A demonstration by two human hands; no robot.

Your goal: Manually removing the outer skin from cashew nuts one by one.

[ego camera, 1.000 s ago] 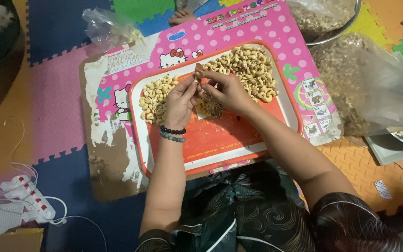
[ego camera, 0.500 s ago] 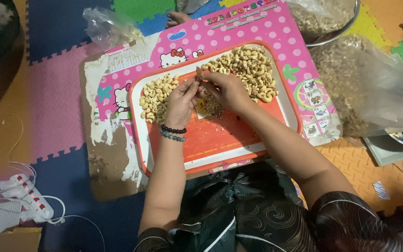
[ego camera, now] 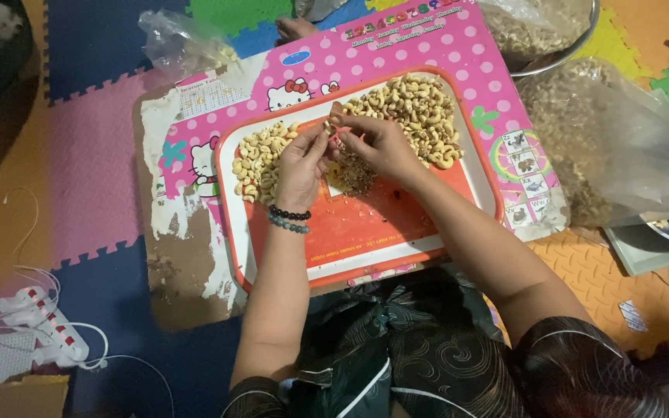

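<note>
Little has moved: I still see both hands pinching one nut (ego camera: 335, 118) above the orange tray (ego camera: 396, 224). Left hand (ego camera: 301, 159) and right hand (ego camera: 377, 143) meet between two cashew piles, over the heap of skins (ego camera: 352, 172)

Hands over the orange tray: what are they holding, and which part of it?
Both hands pinch one small nut between them. The left hand and right hand meet at the fingertips, gripping its ends above the orange tray.

- On the tray (ego camera: 365, 255) sit two cashew piles: one (ego camera: 261, 159) at its left, one (ego camera: 416, 116) at its far right.
- Husk scraps (ego camera: 352, 174) lie between them.
- A bag (ego camera: 613, 147) lies right of the tray.
- A power strip (ego camera: 40, 329) lies well left.
</note>
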